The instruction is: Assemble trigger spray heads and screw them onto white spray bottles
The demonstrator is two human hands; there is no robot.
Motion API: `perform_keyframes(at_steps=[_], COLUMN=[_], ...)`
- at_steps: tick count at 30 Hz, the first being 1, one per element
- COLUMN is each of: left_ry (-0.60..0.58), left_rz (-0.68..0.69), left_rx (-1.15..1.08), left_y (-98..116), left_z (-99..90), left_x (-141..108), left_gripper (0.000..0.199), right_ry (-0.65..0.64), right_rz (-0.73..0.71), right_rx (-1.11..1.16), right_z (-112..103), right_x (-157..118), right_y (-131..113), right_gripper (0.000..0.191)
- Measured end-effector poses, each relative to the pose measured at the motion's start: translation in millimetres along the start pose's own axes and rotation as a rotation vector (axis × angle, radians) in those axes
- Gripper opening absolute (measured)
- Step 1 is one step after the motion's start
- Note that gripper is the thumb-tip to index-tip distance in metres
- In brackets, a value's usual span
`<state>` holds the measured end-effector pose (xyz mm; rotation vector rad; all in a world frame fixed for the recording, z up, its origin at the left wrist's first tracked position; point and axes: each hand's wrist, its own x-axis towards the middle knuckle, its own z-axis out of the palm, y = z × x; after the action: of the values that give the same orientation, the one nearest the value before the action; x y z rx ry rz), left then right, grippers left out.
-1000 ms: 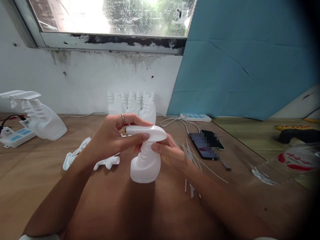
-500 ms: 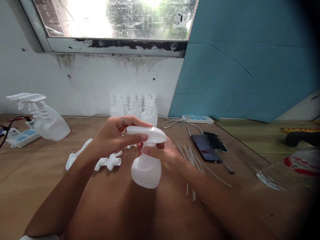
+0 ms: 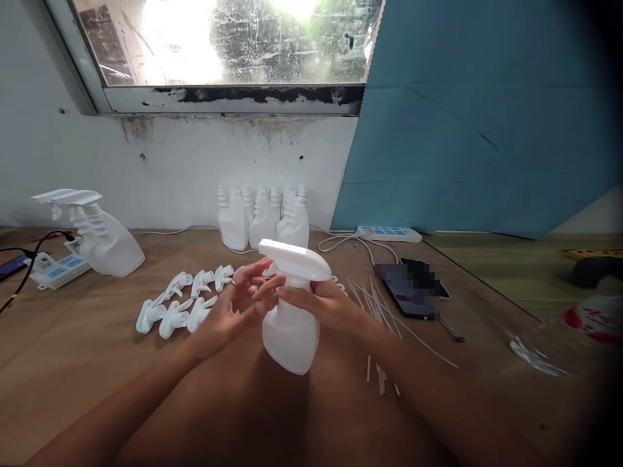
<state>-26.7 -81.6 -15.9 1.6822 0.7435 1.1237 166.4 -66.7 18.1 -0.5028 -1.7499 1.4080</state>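
The right hand (image 3: 335,305) grips a white spray bottle (image 3: 292,340) at the neck, thumb across the near side, fingers wrapped behind and largely hidden. The grip is closed to the width of the neck. The bottle is tilted slightly, base below the grip; whether the base contacts the table (image 3: 219,415) cannot be determined. The spray head (image 3: 296,263) sits on the neck directly above the grip, nozzle end directed left.

The left hand (image 3: 233,314) is immediately left of the grip, fingers parted and loosely curled beside the neck, with no firm hold visible. Contact between its fingertips and the bottle cannot be confirmed.

Left of the grip, past the left hand, trigger assemblies (image 3: 172,318) lie in two rows. Farther left stand white bottles with heads fitted (image 3: 114,243). Beyond the grip, headless bottles (image 3: 263,224) stand near the wall (image 3: 185,155). Right of the grip lie thin white tubes (image 3: 382,311); past these, two phones (image 3: 411,310) overlap.
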Motion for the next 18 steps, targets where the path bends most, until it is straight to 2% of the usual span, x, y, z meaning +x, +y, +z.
perform_keyframes(at_steps=[2, 5, 7, 9, 12, 15, 16, 17, 18], left_ry=[-0.075, -0.096, -0.062, 0.041, 0.359, 0.712, 0.806, 0.832, 0.964], left_rz=[-0.070, -0.154, -0.161, -0.145, -0.170, -0.197, -0.176, -0.182, -0.178], left_rx=[0.114, 0.212, 0.238, 0.308, 0.416, 0.481, 0.539, 0.627, 0.729], left_y=[-12, -18, -15, -10, -6, -8, -11, -15, -19], left_z=[0.3, 2.7, 0.7, -9.8, -47.0, -105.1, -126.1, -146.5, -165.6], left_x=[-13, -27, -30, -30, -25, -20, -19, -20, -21], left_gripper=[0.056, 0.049, 0.044, 0.042, 0.048, 0.055, 0.053, 0.051, 0.048], right_ry=[0.001, 0.026, 0.065, 0.118, 0.241, 0.360, 0.393, 0.437, 0.487], right_rz=[-0.010, -0.064, -0.111, -0.154, -0.203, -0.172, -0.136, -0.095, -0.043], right_rx=[0.071, 0.179, 0.156, 0.063, -0.095, -0.242, -0.294, -0.352, -0.407], right_z=[-4, -6, -6, -8, -20, -47, -58, -69, -80], right_x=[-2, -4, -6, -7, -12, -26, -32, -38, -45], right_y=[-5, -13, -18, -22, -18, 1, 10, 20, 31], right_gripper=[0.029, 0.036, 0.038, 0.037, 0.040, 0.043, 0.043, 0.042, 0.041])
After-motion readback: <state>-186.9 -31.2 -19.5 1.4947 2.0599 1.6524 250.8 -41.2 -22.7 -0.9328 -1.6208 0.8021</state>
